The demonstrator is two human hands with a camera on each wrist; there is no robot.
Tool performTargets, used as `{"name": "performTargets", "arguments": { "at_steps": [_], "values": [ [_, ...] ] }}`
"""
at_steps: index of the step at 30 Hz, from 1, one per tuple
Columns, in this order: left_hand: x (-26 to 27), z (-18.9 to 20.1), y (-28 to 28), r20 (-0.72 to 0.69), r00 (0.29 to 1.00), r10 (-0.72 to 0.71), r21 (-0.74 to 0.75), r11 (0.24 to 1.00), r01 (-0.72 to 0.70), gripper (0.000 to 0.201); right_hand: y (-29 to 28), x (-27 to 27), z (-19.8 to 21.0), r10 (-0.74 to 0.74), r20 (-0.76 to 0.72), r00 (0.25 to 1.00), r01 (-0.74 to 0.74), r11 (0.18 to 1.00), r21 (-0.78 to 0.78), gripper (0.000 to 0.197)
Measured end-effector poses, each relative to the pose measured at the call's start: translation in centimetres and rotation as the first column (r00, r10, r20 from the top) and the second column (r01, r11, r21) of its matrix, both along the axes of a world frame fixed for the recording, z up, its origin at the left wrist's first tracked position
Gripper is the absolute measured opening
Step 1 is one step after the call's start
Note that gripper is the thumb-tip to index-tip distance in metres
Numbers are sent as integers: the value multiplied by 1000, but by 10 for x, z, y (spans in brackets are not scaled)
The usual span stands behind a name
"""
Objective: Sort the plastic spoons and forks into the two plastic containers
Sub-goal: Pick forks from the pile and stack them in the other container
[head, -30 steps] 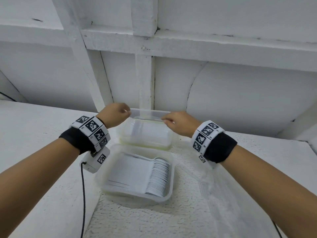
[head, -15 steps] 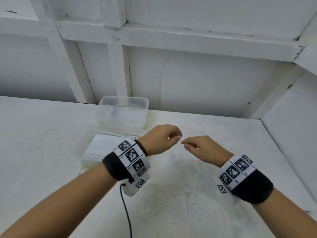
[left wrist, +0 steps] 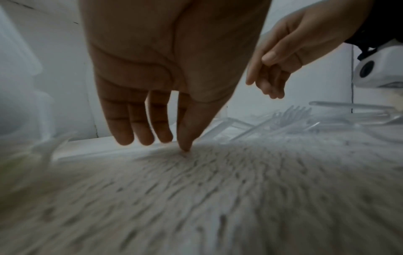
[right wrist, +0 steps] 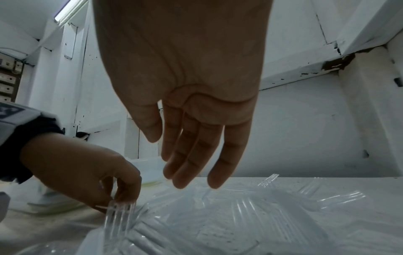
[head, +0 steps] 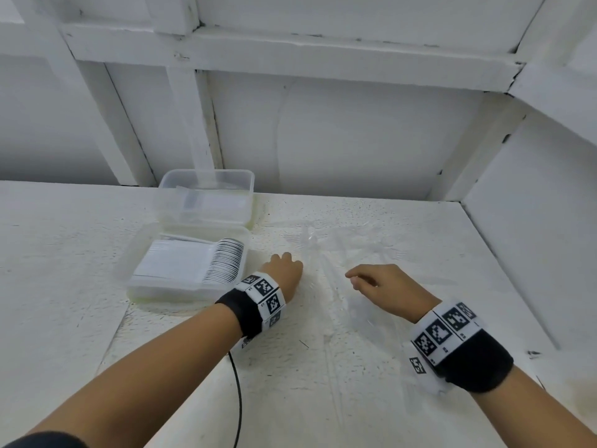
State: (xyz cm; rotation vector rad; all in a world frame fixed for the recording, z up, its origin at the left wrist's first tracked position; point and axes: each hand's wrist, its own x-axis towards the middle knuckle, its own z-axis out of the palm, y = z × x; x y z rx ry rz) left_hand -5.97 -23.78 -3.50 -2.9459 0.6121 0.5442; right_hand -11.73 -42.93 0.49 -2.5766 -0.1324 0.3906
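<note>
The left hand is reaching down to the bench, fingertips pinching a clear fork whose tines are pointing toward the near edge. The right hand is hovering relaxed and empty over the scattered clear forks, lying at mixed angles. Stacked spoons are lying in the near container, handles pointing left, bowls right; the far container is sitting just behind.

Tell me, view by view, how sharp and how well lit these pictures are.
Head view: evenly lit and sharp, though the clear forks almost vanish against the white table. Left wrist view: dim, with the table surface smeared by motion blur beneath the left hand. Right wrist view: the right hand is a backlit shadow; glare streaks the fork tines.
</note>
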Motion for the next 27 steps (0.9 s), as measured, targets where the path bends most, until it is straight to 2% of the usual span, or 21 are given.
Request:
{"name": "performTargets", "arguments": {
  "at_steps": [6,9,11,13,15,18,21,24,27],
  "values": [
    [-11,-1,18,49,993,-107,-73,991,111,19,11,7,0,24,-2,1000,-24,999,36,28],
    [-20,6,24,44,991,-130,-215,967,136,4,19,14,-3,28,8,1000,-28,999,46,26],
    [-24,10,28,46,994,-100,-397,911,110,3,22,17,-3,-11,25,1000,9,996,92,23],
    [-27,13,34,51,998,-31,-578,814,55,11,25,20,-1,-84,43,996,76,986,148,22],
    [-29,17,40,66,996,66,-690,724,-2,17,25,21,-1,-134,50,990,126,981,148,22],
    [-34,24,48,-33,978,206,-814,562,-146,12,28,16,-5,-90,-14,996,90,996,27,27],
    [-36,24,51,-266,926,268,-847,393,-358,11,41,1,-16,64,-193,979,-106,971,-215,38],
    [-36,16,52,-339,884,321,-808,382,-448,12,55,-17,-28,122,-246,962,-217,888,-406,41],
    [-38,10,49,-354,875,329,-778,415,-471,12,61,-23,-32,102,-212,972,-187,881,-435,36]
  ]
}}
